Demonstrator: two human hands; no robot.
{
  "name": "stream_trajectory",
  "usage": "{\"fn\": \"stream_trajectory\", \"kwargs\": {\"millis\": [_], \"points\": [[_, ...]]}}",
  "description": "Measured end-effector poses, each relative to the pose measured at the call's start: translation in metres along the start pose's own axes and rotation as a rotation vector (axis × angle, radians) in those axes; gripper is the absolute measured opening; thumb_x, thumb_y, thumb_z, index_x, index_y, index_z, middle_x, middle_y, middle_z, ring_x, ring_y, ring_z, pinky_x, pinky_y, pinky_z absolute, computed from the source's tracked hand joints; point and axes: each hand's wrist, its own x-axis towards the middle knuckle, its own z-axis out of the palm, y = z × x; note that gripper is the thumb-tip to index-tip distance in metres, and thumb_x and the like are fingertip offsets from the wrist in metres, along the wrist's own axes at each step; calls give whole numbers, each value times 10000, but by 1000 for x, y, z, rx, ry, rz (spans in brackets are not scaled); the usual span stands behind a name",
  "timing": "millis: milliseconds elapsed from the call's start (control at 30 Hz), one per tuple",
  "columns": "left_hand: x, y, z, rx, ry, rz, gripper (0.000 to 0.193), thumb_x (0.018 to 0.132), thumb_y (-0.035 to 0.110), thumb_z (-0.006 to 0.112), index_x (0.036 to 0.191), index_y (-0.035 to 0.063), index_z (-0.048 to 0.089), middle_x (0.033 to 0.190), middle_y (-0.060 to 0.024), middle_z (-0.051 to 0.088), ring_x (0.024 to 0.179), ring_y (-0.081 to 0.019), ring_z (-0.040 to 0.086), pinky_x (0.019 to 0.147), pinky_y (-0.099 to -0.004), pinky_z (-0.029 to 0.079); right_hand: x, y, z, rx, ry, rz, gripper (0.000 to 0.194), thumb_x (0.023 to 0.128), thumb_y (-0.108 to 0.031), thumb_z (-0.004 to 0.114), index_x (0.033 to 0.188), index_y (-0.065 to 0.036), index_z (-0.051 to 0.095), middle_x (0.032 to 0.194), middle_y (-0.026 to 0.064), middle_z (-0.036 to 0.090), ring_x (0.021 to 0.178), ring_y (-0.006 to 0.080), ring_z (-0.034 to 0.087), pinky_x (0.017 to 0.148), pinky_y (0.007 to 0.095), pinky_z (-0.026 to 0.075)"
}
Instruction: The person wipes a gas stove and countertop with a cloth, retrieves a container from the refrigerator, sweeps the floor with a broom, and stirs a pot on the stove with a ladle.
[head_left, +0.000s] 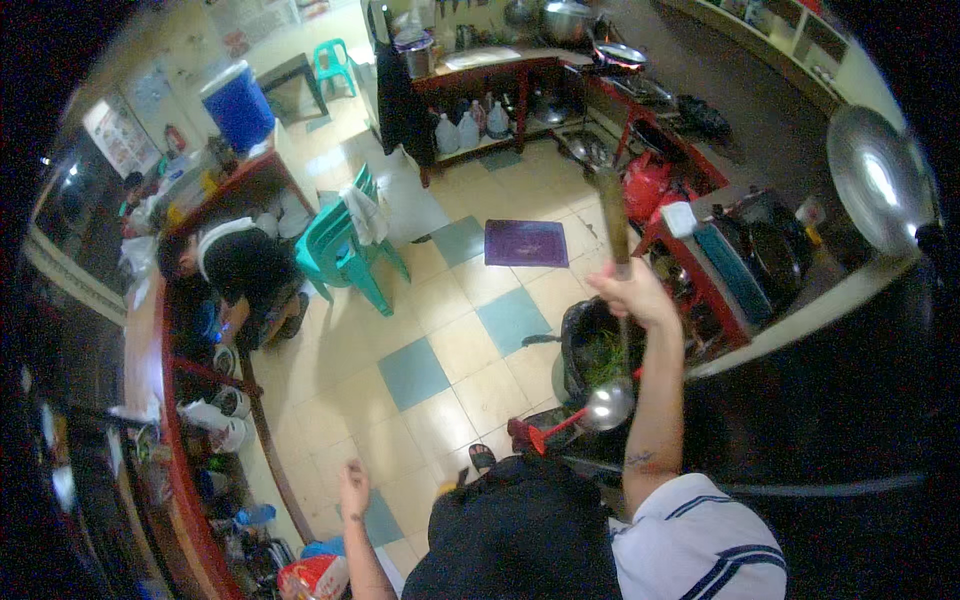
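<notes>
My right hand (637, 292) grips a long-handled metal ladle (609, 405) with a wooden upper handle. The handle points away from me, and the round bowl hangs toward my body. Below it stands a bin lined with a black plastic bag (577, 352), with green leafy scraps (604, 360) inside. A red-handled object (559, 431) shows beside the ladle's bowl; its kind is unclear. My left hand (355, 486) hangs low over the tiled floor, apart from any object. Its fingers look loosely curled and blurred.
A person (247, 262) bends at the left counter's lower shelf. Stacked green plastic chairs (349, 251) stand behind them. A purple mat (526, 242) lies on the floor. On the right are a red-framed counter (709, 296) and a large wok (874, 180). A pan (621, 54) sits over flame farther back.
</notes>
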Motion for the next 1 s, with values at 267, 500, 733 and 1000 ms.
{"fn": "stream_trajectory", "kwargs": {"millis": [267,500,733,1000], "points": [[38,-108,53,368,-752,-780,411,789,218,607,1142,16,548,1087,-206,613,1012,-348,590,859,-403,471,113,0,-69,-818,761,-20,395,868,-316,606,782,69,612,595,212,578,520,265,582,549,418,433],[337,-12,112,551,-914,-381,416,814,250,574,1168,32,546,1093,-212,607,1026,-348,582,876,-412,463,227,-57,-117,-156,940,33,389,889,-326,607,631,-56,499,557,17,525,406,88,454,352,235,318],[747,363,210,293,-449,555,376,861,282,534,1142,32,552,1093,-227,591,1014,-387,561,880,-436,451,330,-58,-150,-485,1126,190,353,909,-336,564,761,-19,613,595,17,554,369,90,459,360,221,327],[892,608,331,-18,-356,598,247,877,201,560,1067,43,581,947,-151,649,822,-297,629,749,-380,495,559,31,-278,-594,753,558,388,918,-445,486,923,-73,597,668,30,616,493,110,548,475,256,425]]}}
